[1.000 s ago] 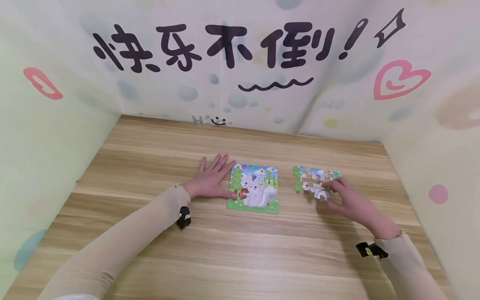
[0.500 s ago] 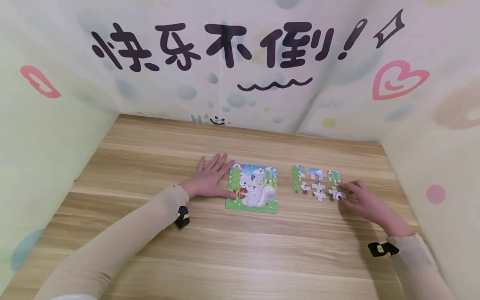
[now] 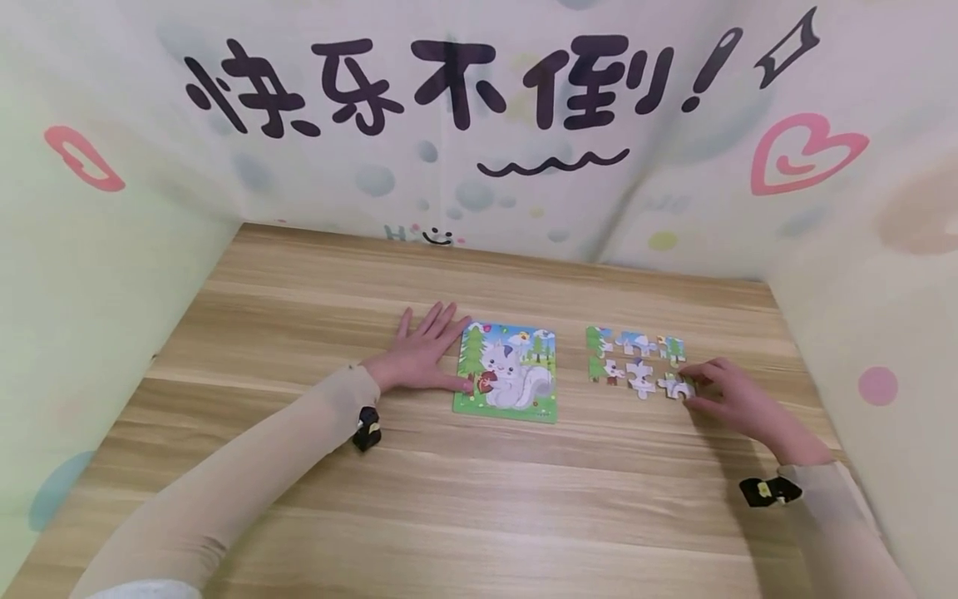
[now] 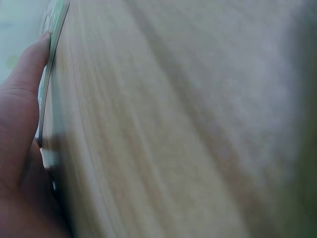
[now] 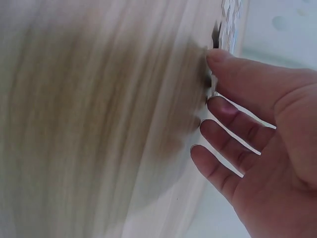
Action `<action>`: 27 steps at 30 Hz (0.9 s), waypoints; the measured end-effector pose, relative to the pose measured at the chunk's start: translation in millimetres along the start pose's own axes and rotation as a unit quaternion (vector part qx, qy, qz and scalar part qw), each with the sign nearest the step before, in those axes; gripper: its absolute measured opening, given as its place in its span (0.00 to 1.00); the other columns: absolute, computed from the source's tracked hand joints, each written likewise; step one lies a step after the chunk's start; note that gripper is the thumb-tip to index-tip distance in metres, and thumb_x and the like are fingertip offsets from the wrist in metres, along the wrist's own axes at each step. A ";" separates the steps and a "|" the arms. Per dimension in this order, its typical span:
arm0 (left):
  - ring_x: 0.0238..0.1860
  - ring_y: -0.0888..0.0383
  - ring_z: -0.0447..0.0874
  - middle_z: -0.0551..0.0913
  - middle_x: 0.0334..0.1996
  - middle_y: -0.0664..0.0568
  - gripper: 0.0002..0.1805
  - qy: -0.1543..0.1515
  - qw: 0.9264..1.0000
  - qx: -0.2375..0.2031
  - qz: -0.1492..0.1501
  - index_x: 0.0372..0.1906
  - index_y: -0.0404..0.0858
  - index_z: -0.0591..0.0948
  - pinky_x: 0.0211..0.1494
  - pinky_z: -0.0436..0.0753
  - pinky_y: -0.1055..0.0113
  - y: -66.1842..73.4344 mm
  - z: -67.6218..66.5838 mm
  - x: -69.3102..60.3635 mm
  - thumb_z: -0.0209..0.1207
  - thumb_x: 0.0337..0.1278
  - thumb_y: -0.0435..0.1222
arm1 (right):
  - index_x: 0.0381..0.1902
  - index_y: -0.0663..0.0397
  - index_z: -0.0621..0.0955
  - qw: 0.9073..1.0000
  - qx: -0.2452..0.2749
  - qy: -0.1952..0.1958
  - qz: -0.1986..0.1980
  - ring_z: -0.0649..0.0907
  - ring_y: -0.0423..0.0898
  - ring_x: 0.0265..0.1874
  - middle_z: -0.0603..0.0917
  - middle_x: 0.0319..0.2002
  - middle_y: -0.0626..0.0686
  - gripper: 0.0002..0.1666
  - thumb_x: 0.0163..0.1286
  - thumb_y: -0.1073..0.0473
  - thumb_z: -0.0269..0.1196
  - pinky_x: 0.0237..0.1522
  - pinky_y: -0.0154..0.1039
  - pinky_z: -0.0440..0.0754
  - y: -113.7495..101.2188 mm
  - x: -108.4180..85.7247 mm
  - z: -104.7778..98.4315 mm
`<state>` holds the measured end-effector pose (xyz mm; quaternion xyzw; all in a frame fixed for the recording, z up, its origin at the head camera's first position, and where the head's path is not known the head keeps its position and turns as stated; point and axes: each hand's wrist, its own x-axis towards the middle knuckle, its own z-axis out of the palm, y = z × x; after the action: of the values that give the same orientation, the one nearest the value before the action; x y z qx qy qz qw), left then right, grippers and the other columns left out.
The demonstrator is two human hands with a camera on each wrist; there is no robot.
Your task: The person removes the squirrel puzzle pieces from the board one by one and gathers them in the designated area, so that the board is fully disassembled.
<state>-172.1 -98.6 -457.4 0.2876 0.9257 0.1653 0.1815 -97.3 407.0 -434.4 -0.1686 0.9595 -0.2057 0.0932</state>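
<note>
“快乐不倒!” lettering (image 3: 457, 91) beyond puzzle pieces (image 3: 640, 379)

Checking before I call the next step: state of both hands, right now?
Left hand: open, touching the left edge of the squirrel picture board.
Right hand: holding the nearer row's rightmost puzzle piece.

From the head, farthest back, looks forward and down across tabletop (image 3: 464, 499) toward printed cloth (image 3: 344, 208) at 12 o'clock. From left wrist, skims tabletop closely, catching left hand (image 4: 20, 131) at 9; from right wrist, likewise, catching right hand (image 5: 287, 156) at 3. Shares both with head view.
</note>
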 end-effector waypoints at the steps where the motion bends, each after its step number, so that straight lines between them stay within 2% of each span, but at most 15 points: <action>1: 0.84 0.42 0.26 0.34 0.85 0.42 0.64 0.001 1.000 0.001 0.001 0.86 0.46 0.44 0.77 0.24 0.32 -0.4 0.3 0.6 0.62 0.56 0.71 | 0.59 0.71 0.80 1.000 0.001 0.000 0.002 0.82 0.63 0.49 0.81 0.50 0.67 0.25 0.67 0.66 0.72 0.50 0.61 0.83 -0.2 -0.2 -0.5; 11: 0.84 0.43 0.25 0.33 0.85 0.42 0.65 -0.002 1.000 -0.006 0.001 0.86 0.47 0.43 0.77 0.23 0.32 -2.0 1.6 1.4 0.62 0.56 0.71 | 0.59 0.70 0.81 1.000 -0.007 -0.003 0.024 0.82 0.65 0.50 0.81 0.50 0.67 0.27 0.67 0.62 0.74 0.52 0.64 0.81 2.3 -3.6 -2.0; 18: 0.84 0.44 0.25 0.33 0.85 0.43 0.65 -0.003 1.000 -0.006 -0.001 0.86 0.47 0.43 0.77 0.23 0.33 -1.7 1.3 1.6 0.62 0.56 0.71 | 0.56 0.72 0.81 1.000 -0.010 0.008 0.014 0.82 0.64 0.47 0.82 0.47 0.66 0.23 0.65 0.67 0.73 0.49 0.63 0.83 4.0 -2.0 -0.8; 27: 0.84 0.42 0.25 0.34 0.85 0.41 0.65 -0.004 1.000 -0.008 0.000 0.86 0.45 0.44 0.77 0.23 0.32 -1.2 0.2 0.1 0.63 0.56 0.70 | 0.57 0.72 0.81 1.000 -0.017 0.006 0.010 0.82 0.64 0.47 0.82 0.46 0.66 0.24 0.65 0.67 0.72 0.50 0.64 0.82 3.4 1.1 0.4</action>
<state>-172.6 -99.5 -458.1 0.2867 0.9238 0.1713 0.1872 -99.2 409.4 -436.3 -0.1597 0.9649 -0.1896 0.0863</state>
